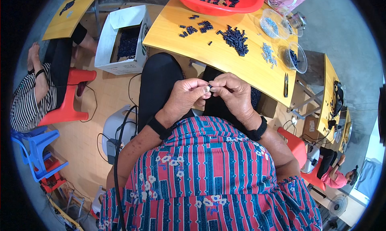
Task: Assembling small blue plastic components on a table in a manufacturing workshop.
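Above my lap, my left hand (185, 96) and my right hand (235, 95) meet fingertip to fingertip. Both are closed in a pinch around a small dark piece (210, 86), mostly covered by thumbs and fingers, so its exact kind is hidden. It resembles the short dark blue cylindrical pieces (236, 40) heaped on the yellow table (177, 32) just beyond. Smaller groups of such pieces (206, 26) lie to the left of that heap. Tiny silvery parts (268, 54) are scattered at the table's right side. Black tweezers (286, 85) rest near its right corner.
A red basin (225, 11) of dark pieces stands at the table's far edge. Two clear tubs, one with silvery parts (269, 27), one with dark pieces (294, 59), sit right. A white carton (124, 66) stands left. Other people (34, 90) sit at both sides; a cable hangs by my left arm.
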Tool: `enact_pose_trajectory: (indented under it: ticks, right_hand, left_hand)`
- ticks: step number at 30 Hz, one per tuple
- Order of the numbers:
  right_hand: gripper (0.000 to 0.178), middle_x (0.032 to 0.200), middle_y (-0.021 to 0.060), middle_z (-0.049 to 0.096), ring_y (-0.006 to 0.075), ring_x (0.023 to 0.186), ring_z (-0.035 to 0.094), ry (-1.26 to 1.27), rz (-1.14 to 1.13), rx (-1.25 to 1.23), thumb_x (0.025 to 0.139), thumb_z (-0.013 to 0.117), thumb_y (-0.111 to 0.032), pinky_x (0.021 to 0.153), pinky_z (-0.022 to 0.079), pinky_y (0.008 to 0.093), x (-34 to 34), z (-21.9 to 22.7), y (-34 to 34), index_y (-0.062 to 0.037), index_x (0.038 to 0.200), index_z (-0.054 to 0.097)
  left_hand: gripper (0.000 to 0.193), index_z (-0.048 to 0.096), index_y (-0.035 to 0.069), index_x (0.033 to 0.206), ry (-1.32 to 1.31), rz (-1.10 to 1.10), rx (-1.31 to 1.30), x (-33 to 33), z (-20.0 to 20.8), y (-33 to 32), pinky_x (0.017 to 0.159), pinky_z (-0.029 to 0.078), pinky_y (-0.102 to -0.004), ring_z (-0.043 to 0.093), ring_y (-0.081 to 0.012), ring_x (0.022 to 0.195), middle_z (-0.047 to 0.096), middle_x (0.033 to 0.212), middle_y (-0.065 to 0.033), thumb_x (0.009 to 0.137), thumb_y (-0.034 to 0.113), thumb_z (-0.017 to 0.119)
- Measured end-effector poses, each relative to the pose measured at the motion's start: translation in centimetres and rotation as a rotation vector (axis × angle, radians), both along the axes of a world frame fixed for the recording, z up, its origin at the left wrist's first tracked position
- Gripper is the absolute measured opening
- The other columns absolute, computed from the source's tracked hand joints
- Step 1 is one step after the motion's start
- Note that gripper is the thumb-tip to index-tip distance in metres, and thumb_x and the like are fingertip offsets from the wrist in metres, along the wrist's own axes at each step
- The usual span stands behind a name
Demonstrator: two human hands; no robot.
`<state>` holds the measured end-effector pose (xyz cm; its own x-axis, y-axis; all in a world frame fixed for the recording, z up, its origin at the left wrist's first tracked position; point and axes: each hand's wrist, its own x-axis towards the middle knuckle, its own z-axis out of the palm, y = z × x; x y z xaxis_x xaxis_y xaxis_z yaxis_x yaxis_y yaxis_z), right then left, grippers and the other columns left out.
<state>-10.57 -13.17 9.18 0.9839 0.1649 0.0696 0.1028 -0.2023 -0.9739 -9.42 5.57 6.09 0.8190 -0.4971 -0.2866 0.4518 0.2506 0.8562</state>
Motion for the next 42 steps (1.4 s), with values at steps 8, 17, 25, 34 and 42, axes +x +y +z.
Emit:
enact_pose_trajectory:
  ticks: [8, 17, 25, 34, 42]
  right_hand:
    - [0.022, 0.087, 0.0087, 0.066, 0.0239, 0.085, 0.063, -0.261, 0.059, -0.192, 0.077, 0.065, 0.006, 0.077, 0.051, 0.0311, 0.0, -0.6, 0.3, -0.0050, 0.094, 0.070]
    - [0.024, 0.089, 0.0098, 0.067, 0.0259, 0.085, 0.064, -0.142, 0.107, -0.180, 0.076, 0.064, 0.006, 0.078, 0.051, 0.0323, 1.9, -0.1, 0.0, -0.0056, 0.096, 0.071]
    - [0.016, 0.090, 0.0141, 0.065, 0.0347, 0.083, 0.063, -0.376, -0.014, -0.493, 0.080, 0.060, 0.003, 0.071, 0.052, 0.0384, 9.3, -0.4, -0.8, -0.0038, 0.092, 0.068]
    - [0.014, 0.089, 0.0076, 0.066, 0.0289, 0.084, 0.065, -0.569, 0.128, -0.848, 0.077, 0.062, -0.002, 0.073, 0.054, 0.0367, 12.5, -1.8, -0.8, -0.0088, 0.088, 0.067]
    - [0.020, 0.093, 0.0176, 0.056, 0.0365, 0.089, 0.056, -0.555, 0.126, -0.945, 0.080, 0.056, -0.006, 0.077, 0.048, 0.0427, 11.7, -3.0, -1.0, -0.0044, 0.100, 0.058]
  left_hand:
    - [0.015, 0.066, -0.003, 0.101, -0.012, 0.040, 0.088, -0.3, 0.2, 0.0, 0.073, 0.048, -0.0220, 0.059, -0.0075, 0.078, 0.066, 0.084, -0.0030, 0.093, 0.008, 0.058]
    - [0.015, 0.066, -0.001, 0.102, -0.022, 0.074, 0.050, 0.9, -0.7, 0.2, 0.073, 0.051, -0.0219, 0.062, -0.0078, 0.079, 0.066, 0.087, -0.0026, 0.093, 0.010, 0.062]
    - [0.014, 0.067, 0.000, 0.100, 0.046, 0.049, 0.068, 1.6, -0.8, 0.4, 0.070, 0.048, -0.0194, 0.057, -0.0040, 0.076, 0.065, 0.085, 0.0005, 0.090, 0.009, 0.064]
    - [0.013, 0.066, -0.004, 0.100, 0.019, 0.078, 0.086, 2.1, -1.8, 0.7, 0.063, 0.058, -0.0233, 0.066, -0.0112, 0.068, 0.066, 0.086, -0.0055, 0.092, 0.006, 0.062]
    - [0.014, 0.067, -0.001, 0.099, -0.005, 0.059, 0.136, 2.1, -1.6, 0.6, 0.070, 0.047, -0.0197, 0.058, -0.0045, 0.077, 0.066, 0.086, 0.0003, 0.090, 0.010, 0.064]
